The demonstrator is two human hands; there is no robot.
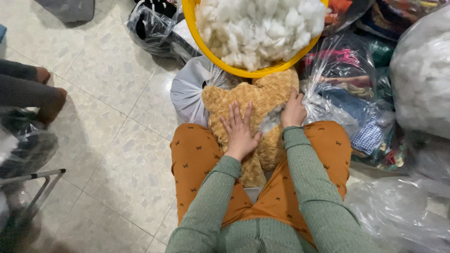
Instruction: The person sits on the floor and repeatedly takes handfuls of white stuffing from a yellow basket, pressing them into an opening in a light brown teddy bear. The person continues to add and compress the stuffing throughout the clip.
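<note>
Head view: stuffing step, left hand [240,132] flat, fingers splayed on tan furry plush toy [255,117], right hand [293,111] fingers pinching white fibre wad [271,120] at seam; next needs deeper push.

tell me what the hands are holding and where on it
Both hands are on the tan plush toy in the lap: the left hand lies flat on its middle, the right hand grips its upper right edge beside the white stuffing.
</note>
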